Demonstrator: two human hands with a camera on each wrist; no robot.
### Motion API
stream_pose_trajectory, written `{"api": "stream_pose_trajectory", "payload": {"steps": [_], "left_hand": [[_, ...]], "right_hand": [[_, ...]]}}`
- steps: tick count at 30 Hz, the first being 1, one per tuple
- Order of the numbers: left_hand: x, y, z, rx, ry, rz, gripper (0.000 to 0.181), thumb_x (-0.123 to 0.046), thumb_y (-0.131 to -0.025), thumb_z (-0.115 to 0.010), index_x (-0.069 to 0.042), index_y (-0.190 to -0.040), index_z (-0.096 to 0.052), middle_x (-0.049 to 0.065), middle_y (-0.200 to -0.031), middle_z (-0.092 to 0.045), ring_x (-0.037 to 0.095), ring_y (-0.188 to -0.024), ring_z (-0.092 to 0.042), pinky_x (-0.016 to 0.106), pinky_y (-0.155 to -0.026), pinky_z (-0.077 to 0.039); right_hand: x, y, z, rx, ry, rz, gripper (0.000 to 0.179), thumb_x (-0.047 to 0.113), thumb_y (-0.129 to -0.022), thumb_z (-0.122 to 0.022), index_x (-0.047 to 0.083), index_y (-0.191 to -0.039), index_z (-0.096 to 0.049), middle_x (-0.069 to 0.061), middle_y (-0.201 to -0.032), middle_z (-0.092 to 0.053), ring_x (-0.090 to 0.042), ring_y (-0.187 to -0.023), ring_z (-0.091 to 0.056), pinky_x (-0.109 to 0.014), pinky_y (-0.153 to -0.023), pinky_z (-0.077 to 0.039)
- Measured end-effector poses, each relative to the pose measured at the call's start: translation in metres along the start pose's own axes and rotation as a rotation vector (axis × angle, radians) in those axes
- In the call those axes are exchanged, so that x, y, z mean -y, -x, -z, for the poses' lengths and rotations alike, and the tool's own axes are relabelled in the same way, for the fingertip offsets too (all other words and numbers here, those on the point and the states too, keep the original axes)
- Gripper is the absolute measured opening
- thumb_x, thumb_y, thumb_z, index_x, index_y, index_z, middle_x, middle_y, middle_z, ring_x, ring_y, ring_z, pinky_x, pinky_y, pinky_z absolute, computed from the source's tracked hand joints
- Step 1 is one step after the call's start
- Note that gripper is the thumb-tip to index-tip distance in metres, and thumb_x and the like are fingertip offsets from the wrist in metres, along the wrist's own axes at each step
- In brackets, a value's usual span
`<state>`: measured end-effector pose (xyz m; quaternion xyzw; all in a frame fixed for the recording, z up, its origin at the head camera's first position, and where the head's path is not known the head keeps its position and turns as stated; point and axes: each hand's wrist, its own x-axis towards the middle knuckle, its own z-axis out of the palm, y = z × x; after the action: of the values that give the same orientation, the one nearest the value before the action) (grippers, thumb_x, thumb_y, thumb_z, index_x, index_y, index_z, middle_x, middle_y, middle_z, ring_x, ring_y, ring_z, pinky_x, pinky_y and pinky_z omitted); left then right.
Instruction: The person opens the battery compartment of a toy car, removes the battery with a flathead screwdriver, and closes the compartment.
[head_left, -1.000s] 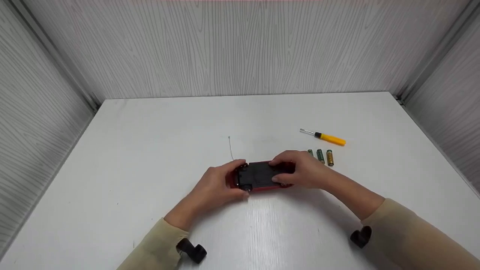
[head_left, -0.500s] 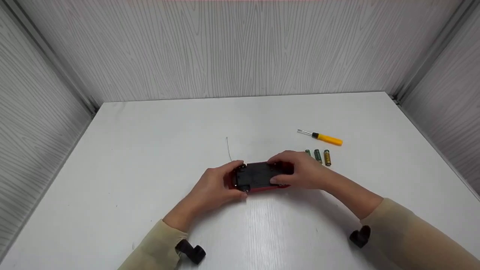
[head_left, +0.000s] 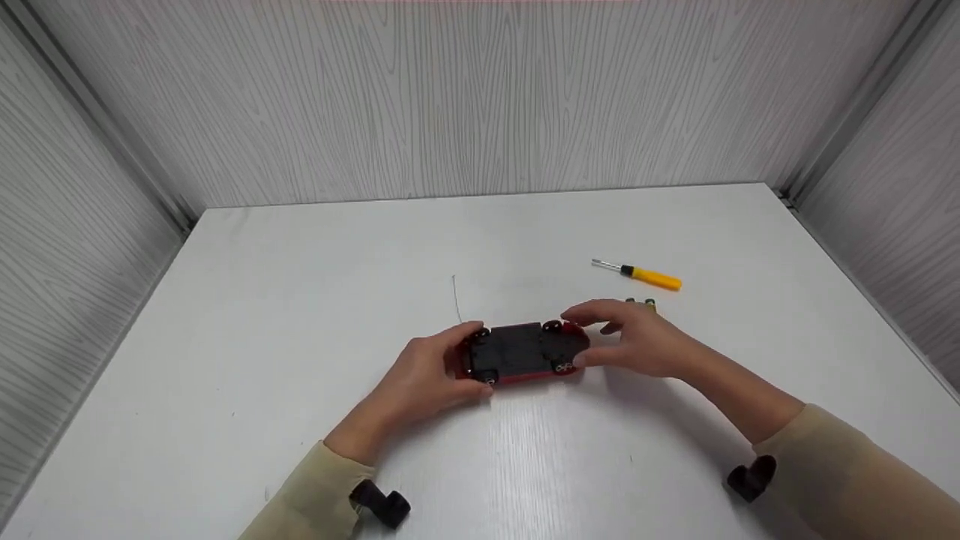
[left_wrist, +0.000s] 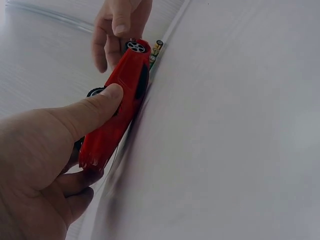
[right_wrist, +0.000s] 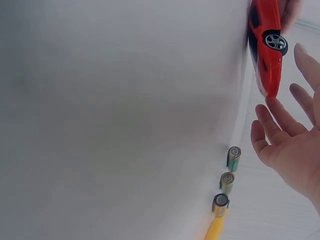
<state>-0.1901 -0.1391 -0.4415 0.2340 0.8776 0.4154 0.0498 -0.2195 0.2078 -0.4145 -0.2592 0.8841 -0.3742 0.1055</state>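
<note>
A red toy car (head_left: 517, 351) lies upside down, its black underside and wheels facing up in the head view. My left hand (head_left: 426, 375) grips its left end, with the thumb on the near side and fingers on the far side. In the left wrist view that thumb presses the red body (left_wrist: 131, 75). Around the car's right end my right hand (head_left: 637, 341) is spread, the fingers loosely bent and not gripping. In the right wrist view its fingertips are at the tip of the car (right_wrist: 270, 65); whether they touch it I cannot tell.
A thin wire antenna (head_left: 455, 298) sticks out from the car's left end. Three small batteries (right_wrist: 227, 181) stand in a row by the right hand, mostly hidden by it in the head view. Beyond them lies a screwdriver (head_left: 651, 278) with a yellow handle. Panels enclose the white table (head_left: 300, 300).
My right hand has let go of the car and drawn off to the right, uncovering its right-hand wheels. The left hand keeps its grip and the car stays in place.
</note>
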Motion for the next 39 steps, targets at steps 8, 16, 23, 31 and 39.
{"api": "stream_pose_trajectory", "payload": {"steps": [8, 16, 23, 31, 39], "left_hand": [[0.001, 0.004, 0.006, 0.015, -0.018, 0.031, 0.092, -0.028, -0.079, -0.097, -0.019, -0.158, -0.052, 0.000, -0.147, -0.063, 0.018, -0.135, -0.057, 0.044, -0.117, -0.042], [0.004, 0.013, 0.014, 0.010, -0.036, 0.051, 0.090, -0.024, -0.080, -0.096, -0.017, -0.158, -0.052, 0.002, -0.147, -0.064, 0.023, -0.143, -0.053, 0.048, -0.120, -0.039], [0.005, 0.012, 0.012, -0.013, -0.025, 0.044, 0.083, -0.017, -0.083, -0.094, -0.013, -0.156, -0.055, 0.004, -0.142, -0.067, 0.023, -0.140, -0.056, 0.047, -0.120, -0.039], [0.006, 0.012, 0.011, -0.021, 0.001, 0.058, 0.081, -0.014, -0.082, -0.094, -0.014, -0.154, -0.057, 0.001, -0.140, -0.069, 0.021, -0.139, -0.057, 0.045, -0.120, -0.039], [0.006, 0.013, 0.012, -0.013, 0.016, 0.092, 0.081, -0.017, -0.083, -0.093, -0.021, -0.155, -0.057, -0.006, -0.142, -0.067, 0.015, -0.141, -0.053, 0.043, -0.121, -0.037]], "right_hand": [[-0.010, 0.011, 0.002, 0.014, -0.098, -0.001, 0.056, 0.027, -0.090, -0.088, 0.022, -0.142, -0.068, 0.008, -0.136, -0.069, -0.020, -0.129, -0.063, -0.051, -0.105, -0.051], [-0.013, 0.012, -0.003, 0.031, -0.109, -0.009, 0.057, 0.024, -0.090, -0.088, 0.020, -0.142, -0.068, 0.003, -0.139, -0.068, -0.022, -0.129, -0.062, -0.050, -0.107, -0.051], [-0.014, 0.011, -0.007, 0.006, -0.072, -0.019, 0.053, 0.025, -0.089, -0.089, 0.022, -0.138, -0.071, 0.003, -0.137, -0.069, -0.021, -0.125, -0.063, -0.047, -0.104, -0.053], [-0.013, 0.009, -0.010, 0.003, -0.055, -0.007, 0.049, 0.025, -0.090, -0.088, 0.020, -0.137, -0.072, 0.002, -0.135, -0.069, -0.022, -0.124, -0.063, -0.047, -0.103, -0.054], [-0.015, 0.009, -0.010, -0.003, -0.090, 0.013, 0.046, 0.021, -0.091, -0.087, 0.018, -0.135, -0.072, 0.000, -0.135, -0.069, -0.023, -0.123, -0.065, -0.049, -0.103, -0.055]]}}
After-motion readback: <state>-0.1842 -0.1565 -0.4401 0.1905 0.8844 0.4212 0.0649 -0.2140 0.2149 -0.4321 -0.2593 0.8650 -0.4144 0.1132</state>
